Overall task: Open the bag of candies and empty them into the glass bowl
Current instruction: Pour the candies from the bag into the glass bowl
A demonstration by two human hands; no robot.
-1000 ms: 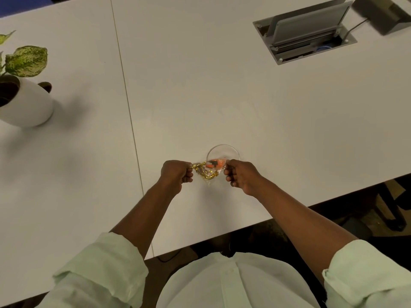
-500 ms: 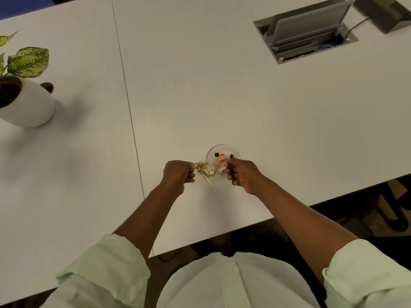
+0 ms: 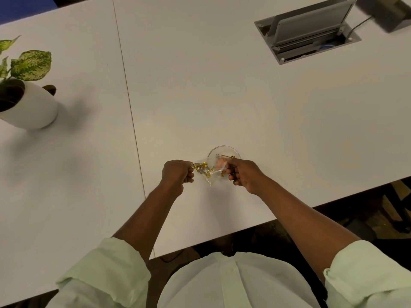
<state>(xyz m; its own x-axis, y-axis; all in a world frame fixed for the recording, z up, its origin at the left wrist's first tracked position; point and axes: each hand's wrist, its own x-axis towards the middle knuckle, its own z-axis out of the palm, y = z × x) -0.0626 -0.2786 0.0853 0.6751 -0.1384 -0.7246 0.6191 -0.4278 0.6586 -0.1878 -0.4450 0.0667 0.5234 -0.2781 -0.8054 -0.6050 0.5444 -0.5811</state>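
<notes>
- Broadly, the white counter (image 3: 222, 96) lies bare around the work spot, with open surface stretching far ahead and to both sides of the hands.
- Its near edge runs diagonally just behind the right forearm, so the work sits close to that edge; a thin seam (image 3: 131, 121) between two counter panels runs left of the left hand.
- A potted plant (image 3: 24, 94) stands well apart at the far left, and an open cable box (image 3: 307, 32) is set into the counter far ahead on the right.
- The glass bowl (image 3: 223, 153) rests on the counter just beyond the hands, with a few gold-wrapped candies at its far side.
- The clear candy bag (image 3: 210, 171) is stretched between both hands, over the near rim of the bowl, with gold and orange candies (image 3: 201, 167) visible inside.
- The left hand (image 3: 176, 174) is fisted, knuckles up, pinching the bag's left end.
- The right hand (image 3: 243, 175) is curled, fingers clamped on the bag's right end, touching the bowl's near-right rim.
- Both forearms reach forward, bare below rolled pale-green sleeves (image 3: 106, 272).
</notes>
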